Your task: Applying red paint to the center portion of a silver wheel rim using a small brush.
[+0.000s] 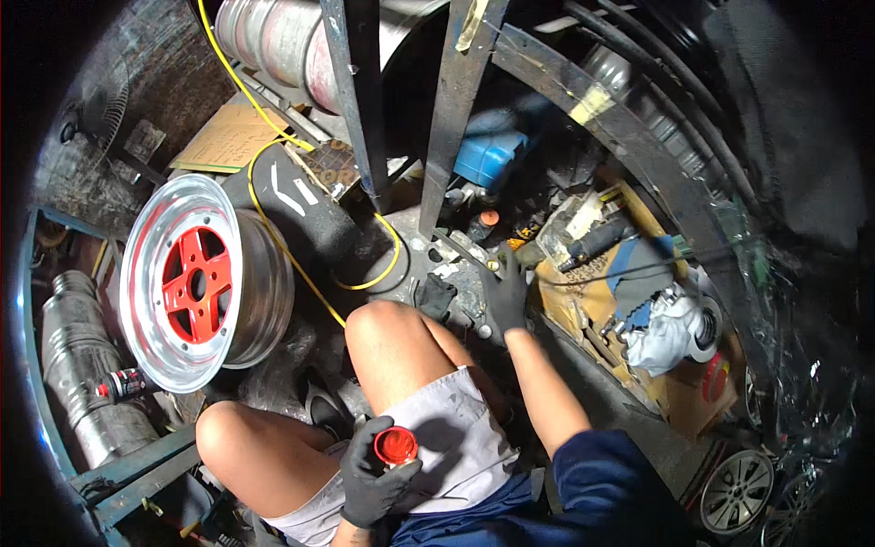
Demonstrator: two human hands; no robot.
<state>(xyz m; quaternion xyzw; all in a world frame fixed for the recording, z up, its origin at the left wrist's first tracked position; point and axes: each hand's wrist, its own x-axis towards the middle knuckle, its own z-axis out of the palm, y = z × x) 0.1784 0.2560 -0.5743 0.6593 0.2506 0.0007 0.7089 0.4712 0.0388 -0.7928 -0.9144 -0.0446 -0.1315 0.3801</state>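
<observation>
My left hand (pixel 374 483), in a dark grey glove, is closed around a small round cup of red paint (pixel 396 444) above my lap. The glossy red inside of the cup faces up. My right hand (pixel 506 296), gloved the same way, reaches out over small clutter on the floor. Its fingers look stretched and apart, close to a small metal piece (pixel 493 265); whether they touch it is unclear. To the left stands a wheel (pixel 173 360) with a polished silver rim and a red spoked centre (pixel 197 284).
A yellow hose (pixel 290 251) loops over the floor past the wheel. Metal posts (pixel 445 118) rise ahead of me. A cardboard box (pixel 583 301) with rags is at the right. Beyond the right hand sit an orange-topped container (pixel 489 219) and a blue object (pixel 490 157). A spray can (pixel 123 385) lies at the left.
</observation>
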